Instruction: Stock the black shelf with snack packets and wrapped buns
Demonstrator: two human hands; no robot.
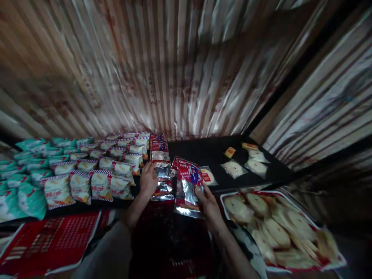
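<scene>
My right hand grips the lower right side of a red-and-silver foil snack packet, its thumb on the front. Another red packet edge shows behind its upper left corner. My left hand is at the left edge of a row of matching red-and-silver packets, fingers curled against the foil of the nearer ones. These packets overlap one another from back to front on the black shelf. Just behind the held packet lies a flat clear packet with a red and yellow label, partly hidden.
Rows of white-and-orange snack bags and teal bags stand at left. At right are clear packets and small yellow packs. A red-lined container of pale round packaged items stands front right; a red crate sits front left. Corrugated metal walls rise behind.
</scene>
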